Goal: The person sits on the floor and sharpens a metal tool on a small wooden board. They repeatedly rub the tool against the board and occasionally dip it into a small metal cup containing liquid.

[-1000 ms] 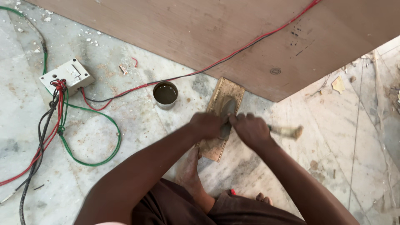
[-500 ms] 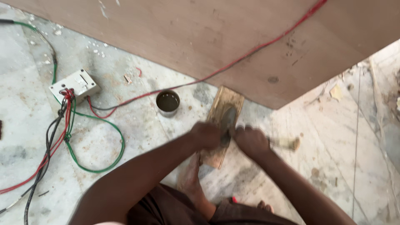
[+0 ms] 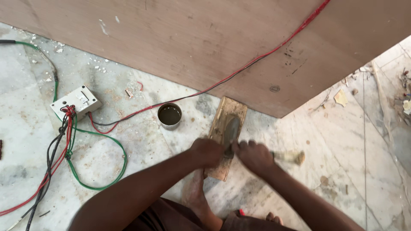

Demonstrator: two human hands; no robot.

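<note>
The left hand (image 3: 207, 152) and the right hand (image 3: 255, 156) meet over the near end of a flat rectangular tan sharpening block (image 3: 227, 137) that lies on the pale marble floor (image 3: 308, 141). Both are closed around a dark metal blade with a pale wooden handle (image 3: 295, 157); the handle sticks out to the right of the right hand, and the dark blade lies on the block's stained middle. A bare foot (image 3: 195, 194) sits just below the block's near end.

Just left of the block stands a small round tin of dark liquid (image 3: 169, 116). Further left sits a white square switch box (image 3: 76, 102), with red, black and green wires (image 3: 96, 141) looping across the floor beside it. One red and black cable (image 3: 265, 53) runs up over the large brown plywood sheet (image 3: 192, 38), whose edge touches the block's far end. To the right the floor lies open, with scattered wood chips (image 3: 341, 97) by the plywood's corner.
</note>
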